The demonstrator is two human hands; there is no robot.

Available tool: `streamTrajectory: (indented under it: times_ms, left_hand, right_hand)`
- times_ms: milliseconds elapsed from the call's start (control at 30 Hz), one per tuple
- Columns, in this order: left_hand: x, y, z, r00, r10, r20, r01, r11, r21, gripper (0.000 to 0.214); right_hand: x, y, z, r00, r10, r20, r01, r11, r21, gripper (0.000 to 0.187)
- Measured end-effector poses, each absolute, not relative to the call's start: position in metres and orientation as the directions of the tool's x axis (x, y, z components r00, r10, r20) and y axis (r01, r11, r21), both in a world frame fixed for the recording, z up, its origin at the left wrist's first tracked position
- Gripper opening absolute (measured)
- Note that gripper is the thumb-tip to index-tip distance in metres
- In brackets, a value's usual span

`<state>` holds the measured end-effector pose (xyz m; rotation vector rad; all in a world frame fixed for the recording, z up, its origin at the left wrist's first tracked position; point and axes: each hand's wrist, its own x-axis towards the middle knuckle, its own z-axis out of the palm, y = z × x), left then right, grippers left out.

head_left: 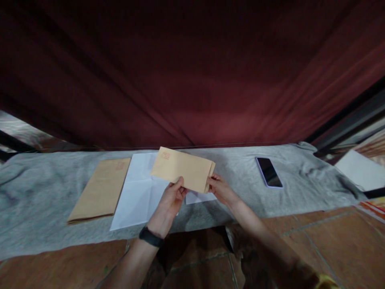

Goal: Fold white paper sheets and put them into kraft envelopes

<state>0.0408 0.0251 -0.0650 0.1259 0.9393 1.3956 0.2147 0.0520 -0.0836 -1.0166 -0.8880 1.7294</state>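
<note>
A grey cloth (pixel 309 180) covered the long, low surface, soft and rumpled, its near edge running unevenly above the floor (pixel 339 237) of reddish-brown tiles with pale joints. Behind it hung a dark red curtain (pixel 192 80), creased in slanting folds and filling most of the upper view, its bottom edge just beyond the cloth.

The envelope (pixel 182 168) was held up over the middle of the cloth, tilted, with a small red print near its upper left corner. The left hand (pixel 173 198) pinched its lower edge, thumb on the front; the right hand (pixel 221 188) pinched its right end, where a second layer showed — a flap or another envelope, I could not tell which. A black band (pixel 151 237) circled the left wrist.

Left of the hands lay a creased white sheet (pixel 135 204), then a larger brown stack (pixel 99 188), just beside it. A smaller paper (pixel 198 197) showed partly under the envelope. The phone (pixel 269 172) lay well apart on the right, dark screen up.
</note>
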Motion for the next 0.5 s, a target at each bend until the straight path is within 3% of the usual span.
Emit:
streamTrajectory:
  times_ms: [200,300,400,433,500]
  left_hand:
    - [0.041,0.024,-0.066,-0.086,0.863,-0.498,-0.734,0.283,0.618,0.025]
    - [0.041,0.019,-0.066,-0.017,0.87,-0.493,-0.622,0.377,0.686,0.023]
    - [0.044,0.011,-0.067,0.167,0.88,-0.444,-0.254,0.474,0.843,0.026]
    - [0.045,0.008,-0.067,0.204,0.897,-0.391,-0.084,0.414,0.906,0.028]
    - [0.047,0.001,-0.066,0.229,0.958,-0.171,0.255,0.11,0.961,0.029]
  right_hand:
    - [0.22,0.069,-0.091,-0.135,0.987,-0.086,-0.127,-0.104,-0.986,0.03]
    - [0.226,0.075,-0.092,-0.083,0.996,-0.018,-0.074,-0.024,-0.997,0.027]
    - [0.233,0.078,-0.091,-0.071,0.997,0.002,-0.056,-0.002,-0.998,0.027]
    - [0.235,0.078,-0.091,-0.065,0.998,0.004,-0.06,0.0,-0.998,0.028]
    - [0.24,0.078,-0.089,-0.048,0.999,0.007,-0.08,0.003,-0.997,0.03]
